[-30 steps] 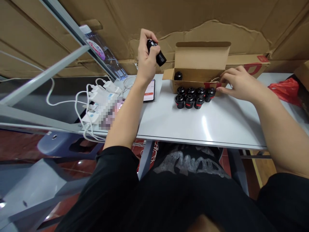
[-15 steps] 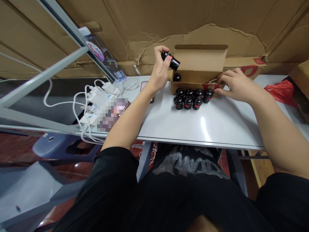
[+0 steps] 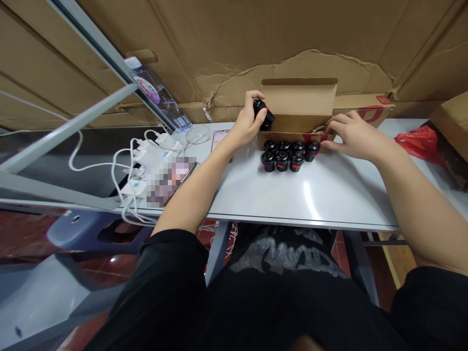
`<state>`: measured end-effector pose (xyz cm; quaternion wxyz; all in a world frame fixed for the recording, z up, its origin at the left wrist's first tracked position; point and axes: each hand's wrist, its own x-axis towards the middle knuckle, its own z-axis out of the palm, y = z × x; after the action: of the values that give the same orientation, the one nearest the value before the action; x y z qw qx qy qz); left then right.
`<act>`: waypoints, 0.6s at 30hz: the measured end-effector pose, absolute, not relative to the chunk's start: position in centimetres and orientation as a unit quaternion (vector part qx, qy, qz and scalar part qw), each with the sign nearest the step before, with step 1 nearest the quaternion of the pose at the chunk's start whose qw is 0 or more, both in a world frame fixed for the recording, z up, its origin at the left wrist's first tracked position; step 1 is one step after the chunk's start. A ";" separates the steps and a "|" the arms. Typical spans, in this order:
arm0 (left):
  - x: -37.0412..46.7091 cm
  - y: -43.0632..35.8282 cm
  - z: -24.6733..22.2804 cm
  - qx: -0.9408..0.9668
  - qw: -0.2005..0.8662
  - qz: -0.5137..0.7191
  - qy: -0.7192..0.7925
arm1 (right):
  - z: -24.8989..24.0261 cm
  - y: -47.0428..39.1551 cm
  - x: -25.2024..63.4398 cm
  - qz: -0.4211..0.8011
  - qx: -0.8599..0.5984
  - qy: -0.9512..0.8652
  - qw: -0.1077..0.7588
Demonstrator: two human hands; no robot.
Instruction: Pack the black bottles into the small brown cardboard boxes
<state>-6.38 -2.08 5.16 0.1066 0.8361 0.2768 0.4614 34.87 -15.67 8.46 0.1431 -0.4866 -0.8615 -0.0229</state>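
Lowered since the earlier frames, the left hand point(image 3: 245, 127) now carries the small black cylindrical part with a red band point(image 3: 263, 113) down to the left end of the open brown cardboard box point(image 3: 299, 100), where before it was raised well above the worktop; the right hand point(image 3: 347, 135) has kept its place at the box's right front corner. White, smooth and glossy, the worktop point(image 3: 310, 195) reflects an overhead light and rests on grey metal legs. Creased sheets of brown cardboard cover the wall behind its far edge, and reddish-brown floor tiles show beneath. Near the left edge lie tangled white chargers and cables point(image 3: 141, 161), part of that area being blurred out. A clear plastic water bottle with a pink label point(image 3: 155, 92) leans behind a grey metal bar at the far left corner. A red plastic bag point(image 3: 417, 141) lies toward the right edge. The box interior is mostly hidden by its front wall, and the held part is partly covered by the fingers closed around it. The right hand rests with fingers spread flat on the box's front, grasping nothing. A cluster of seven matching black red-banded parts point(image 3: 287, 155) stands upright just in front of the box, in two touching rows.
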 end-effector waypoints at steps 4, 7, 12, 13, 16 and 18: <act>-6.4 -2.7 5.7 0.845 0.083 0.447 0.281 | 8.1 -15.4 35.0 -0.021 -0.482 -0.861 0.162; -6.2 -2.5 5.5 0.832 0.093 0.466 0.287 | 8.0 -15.3 35.0 -0.020 -0.484 -0.859 0.164; -6.0 -2.0 5.4 0.821 0.117 0.481 0.284 | 8.2 -15.5 35.0 -0.013 -0.486 -0.861 0.149; -6.0 -2.0 5.4 0.821 0.120 0.481 0.284 | 8.3 -15.5 35.0 -0.012 -0.486 -0.861 0.148; -6.1 -1.8 5.3 0.816 0.127 0.486 0.284 | 8.3 -15.5 34.9 -0.017 -0.485 -0.861 0.151; -6.2 -1.5 5.2 0.811 0.128 0.496 0.283 | 8.2 -15.5 34.9 -0.022 -0.483 -0.862 0.153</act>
<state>-6.15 -1.54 5.20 0.1275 0.8108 0.2834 0.4960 34.94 -15.51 8.19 0.1526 -0.4827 -0.8621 -0.0216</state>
